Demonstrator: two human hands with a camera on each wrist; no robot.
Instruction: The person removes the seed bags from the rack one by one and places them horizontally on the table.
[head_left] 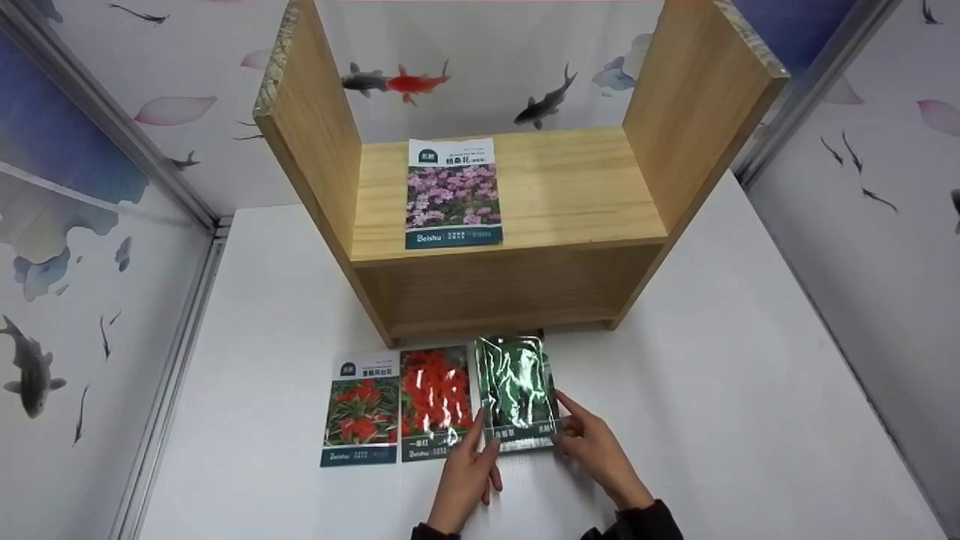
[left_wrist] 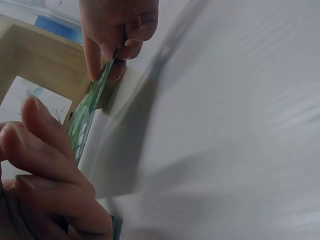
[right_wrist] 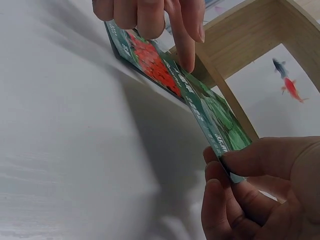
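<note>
A glossy green seed packet point(head_left: 517, 386) is tilted up off the white table in front of the wooden shelf. My right hand point(head_left: 600, 450) pinches its lower right corner between thumb and fingers, as the right wrist view shows close up. At its lower left edge is my left hand point(head_left: 466, 476), with a fingertip at the packet's edge and the other fingers loosely bent. Just left of it lies a red-flower seed packet point(head_left: 435, 397), then another red-flower packet point(head_left: 362, 416) with a white top. A dark edge shows behind the green packet's upper right.
The wooden shelf unit point(head_left: 495, 289) has two tall side panels and a middle board. On that board lies a purple-flower seed packet point(head_left: 454, 193), left of centre. Printed walls with fish surround the white table point(head_left: 720, 420) at left, back and right.
</note>
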